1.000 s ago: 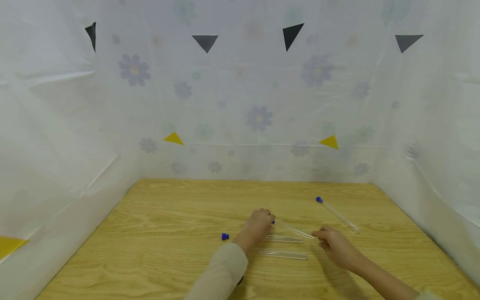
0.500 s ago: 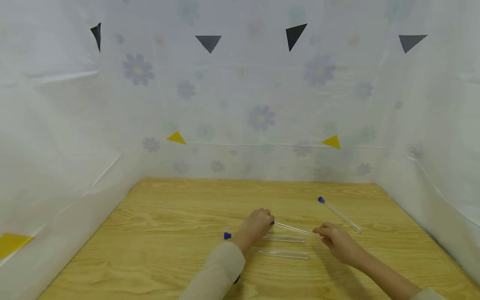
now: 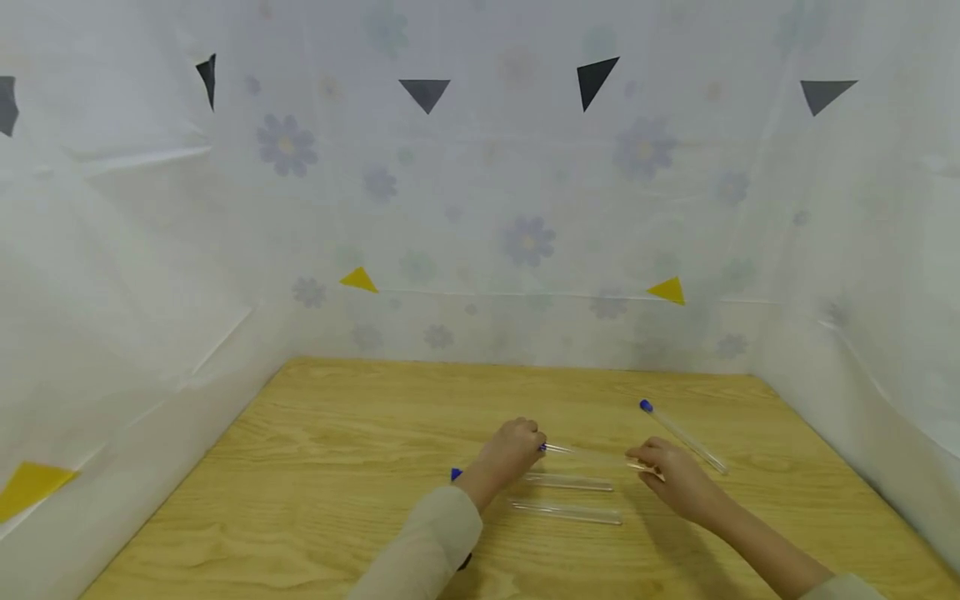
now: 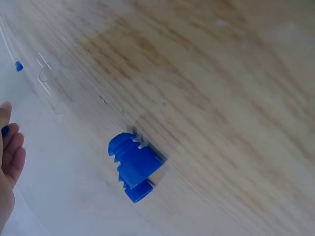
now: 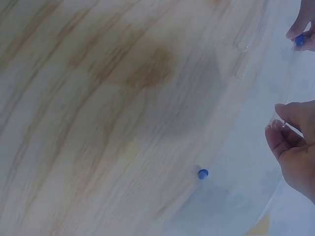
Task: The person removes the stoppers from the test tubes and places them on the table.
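Observation:
My left hand (image 3: 510, 454) pinches a blue stopper (image 5: 299, 40) at the left end of a clear test tube (image 3: 588, 454). The stopper lines up with the tube's mouth. At the tube's other end, my right hand (image 3: 678, 479) holds the rounded bottom between thumb and fingers, which the right wrist view shows close up. The tube spans the gap between both hands above the table. Below it, two clear test tubes (image 3: 570, 512) lie side by side, their left ends hidden behind my left arm. In the left wrist view, loose ribbed blue stoppers (image 4: 135, 164) lie on the wood.
A test tube with a blue stopper (image 3: 690, 442) lies slanted at the right, beyond my right hand. The wooden table (image 3: 337, 442) is enclosed at the back and sides by white flowered sheeting (image 3: 465, 208) with black and yellow triangles on it.
The held tube has turned more level, and its rounded end has come further into my right fingers. Both hands have stayed nearly in place, while the head view has shifted slightly.

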A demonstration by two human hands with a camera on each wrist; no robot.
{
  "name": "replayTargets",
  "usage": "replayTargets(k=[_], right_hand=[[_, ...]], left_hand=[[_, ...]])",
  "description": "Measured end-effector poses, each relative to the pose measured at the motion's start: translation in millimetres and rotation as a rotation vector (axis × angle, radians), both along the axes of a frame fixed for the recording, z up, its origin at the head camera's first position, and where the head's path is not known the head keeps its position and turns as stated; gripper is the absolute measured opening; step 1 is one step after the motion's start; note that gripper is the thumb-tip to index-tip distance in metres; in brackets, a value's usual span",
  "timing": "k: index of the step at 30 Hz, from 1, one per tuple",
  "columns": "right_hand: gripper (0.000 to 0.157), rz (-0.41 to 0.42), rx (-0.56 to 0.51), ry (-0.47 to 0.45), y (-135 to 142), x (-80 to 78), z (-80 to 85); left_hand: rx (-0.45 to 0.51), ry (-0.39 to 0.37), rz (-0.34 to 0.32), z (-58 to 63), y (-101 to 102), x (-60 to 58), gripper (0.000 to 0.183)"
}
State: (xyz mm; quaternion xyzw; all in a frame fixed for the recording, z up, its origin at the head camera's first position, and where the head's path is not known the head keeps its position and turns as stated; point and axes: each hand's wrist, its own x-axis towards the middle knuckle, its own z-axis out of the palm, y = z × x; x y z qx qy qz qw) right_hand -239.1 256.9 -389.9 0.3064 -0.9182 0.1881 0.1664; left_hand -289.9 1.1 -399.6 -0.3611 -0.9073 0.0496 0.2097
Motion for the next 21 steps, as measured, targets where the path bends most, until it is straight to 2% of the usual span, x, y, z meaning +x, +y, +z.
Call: replayTargets(k=[4,13,18,21], right_hand=[[0.029,-0.029,-0.007,0.005,-1,-3.3,-2.8],[0.029,-0.114,-0.018,0.036,-7,-7.3,-9.3],[0.028,-0.123,-0.028,0.063,-13,-11.0,-11.3],[0.029,-0.114,-0.024,0.100,-16,-13.0,-12.2]], left_hand=[[-0.005,0.021,0.002,0.1,-2,0.5,0.014],[-0.004,0.012,0.004,0.7,-6,1.0,0.015],[-0.012,0.045,0.007,0.8,-11,-1.1,0.016],[0.004,0.037,0.011,1.1,-15,-1.5,0.015]])
